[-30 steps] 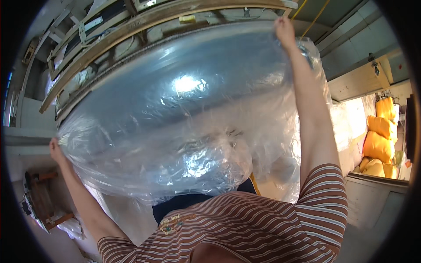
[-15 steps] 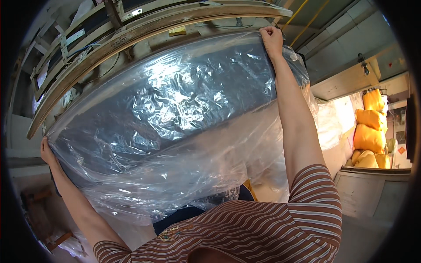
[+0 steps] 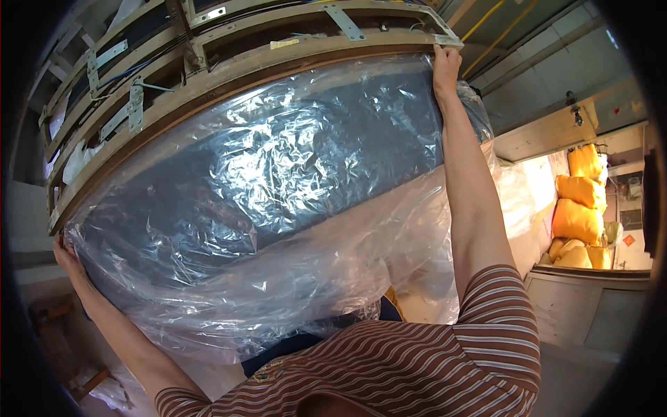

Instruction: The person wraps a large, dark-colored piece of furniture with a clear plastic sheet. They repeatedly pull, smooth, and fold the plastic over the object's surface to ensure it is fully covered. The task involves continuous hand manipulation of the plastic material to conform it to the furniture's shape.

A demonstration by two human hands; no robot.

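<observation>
A large sheet of clear, wrinkled plastic film (image 3: pixel 326 240) stretches in front of me over a dark, flat, cushion-like piece (image 3: pixel 389 121). My right hand (image 3: pixel 447 68) is closed at the film's far right corner, right against the end of a wooden frame (image 3: pixel 236 61). At the film's left corner, my left hand (image 3: pixel 67 256) is also closed, just below the frame's other end. Both arms are spread wide. The frame's lower edge lies along the film's far edge, partly hiding it. My fingertips are partly hidden at both corners.
Metal brackets (image 3: pixel 344 23) and crossbars are fixed to the frame. Yellow stuffed bundles (image 3: pixel 580 221) are stacked at the right, beyond a pale cabinet (image 3: pixel 566 302). A wooden board (image 3: pixel 549 131) juts out at the right. Yellow tubes (image 3: pixel 483 24) run overhead.
The wooden frame has tipped down toward the film, so more of its brackets show and the film's far edge is covered. My hands have shifted slightly outward with the film.
</observation>
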